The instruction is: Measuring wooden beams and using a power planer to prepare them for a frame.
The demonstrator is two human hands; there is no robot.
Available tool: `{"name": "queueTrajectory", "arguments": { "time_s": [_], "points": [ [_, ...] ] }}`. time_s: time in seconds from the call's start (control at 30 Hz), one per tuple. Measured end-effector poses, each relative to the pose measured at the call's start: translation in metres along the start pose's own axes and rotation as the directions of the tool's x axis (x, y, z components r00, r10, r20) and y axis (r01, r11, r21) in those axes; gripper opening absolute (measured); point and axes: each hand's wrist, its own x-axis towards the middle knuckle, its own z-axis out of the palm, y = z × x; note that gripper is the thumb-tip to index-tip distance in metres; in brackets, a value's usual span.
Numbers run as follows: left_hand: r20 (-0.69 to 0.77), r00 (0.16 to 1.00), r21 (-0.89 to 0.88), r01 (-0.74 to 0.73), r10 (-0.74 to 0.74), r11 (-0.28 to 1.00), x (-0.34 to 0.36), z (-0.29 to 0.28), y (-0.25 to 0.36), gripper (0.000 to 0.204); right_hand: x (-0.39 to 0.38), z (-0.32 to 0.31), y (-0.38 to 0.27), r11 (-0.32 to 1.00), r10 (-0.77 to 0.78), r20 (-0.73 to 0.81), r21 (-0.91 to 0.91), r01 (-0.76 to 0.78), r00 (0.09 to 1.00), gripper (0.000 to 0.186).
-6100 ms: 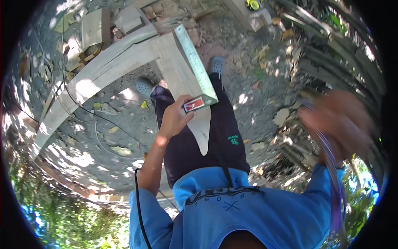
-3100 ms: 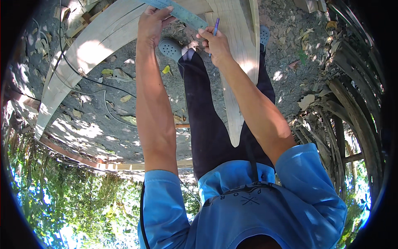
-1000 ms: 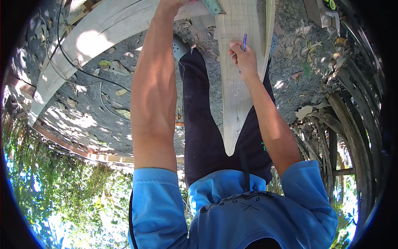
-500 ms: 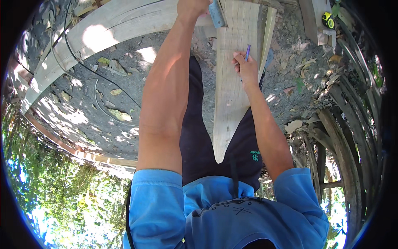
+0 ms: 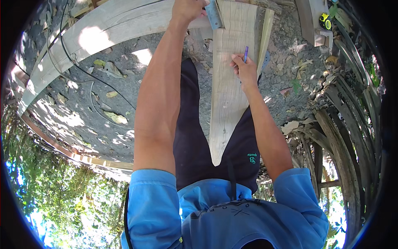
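Observation:
At the top, my left hand (image 5: 190,9) grips a metal square (image 5: 214,17) lying on the join between a curved pale board (image 5: 124,18) and an upright-running tapered plank (image 5: 227,106). Part of the square is cut off by the frame's edge. My right hand (image 5: 244,68) holds a purple pen (image 5: 246,53) over the middle of the tapered plank, with fingers bent around it. The plank's pointed end reaches down between my thighs, and a narrow pale strip (image 5: 266,31) runs along its right edge.
A yellow tape measure (image 5: 326,20) rests on a wood offcut (image 5: 307,16) at the top right. Cables (image 5: 68,52) cross the curved board and dirt ground (image 5: 107,91) at left, among dry leaves. A pile of weathered slats (image 5: 344,157) lines the right side.
Since six seconds ago, the square has moved up to the boards' join, and my right hand has come from far right onto the plank with the pen. Lately both hands have barely moved.

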Motion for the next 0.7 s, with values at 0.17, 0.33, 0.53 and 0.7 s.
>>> {"name": "queueTrajectory", "arguments": {
  "time_s": [0.17,0.33,0.53,0.7],
  "points": [
    [0.036,0.999,-0.075,0.015,-0.012,0.997,0.007,0.006,0.003,0.018,-0.002,-0.006,-0.006,0.999,-0.029,-0.002,0.023,0.029,1.000,0.014],
    [0.062,0.995,-0.007,0.084,-0.083,0.996,0.006,0.012,0.005,0.019,-0.009,-0.028,-0.022,0.942,0.061,0.139,0.318,-0.103,0.988,0.017],
    [-0.020,0.998,0.161,0.068,-0.065,0.985,-0.018,-0.053,-0.005,0.019,-0.100,-0.062,-0.160,0.849,-0.519,0.093,-0.056,0.525,0.850,0.045],
    [-0.105,0.984,0.020,0.148,-0.145,0.989,-0.056,-0.140,-0.014,0.026,-0.171,-0.120,-0.244,0.420,-0.907,0.113,0.197,0.886,0.405,0.054]
  ]
}}
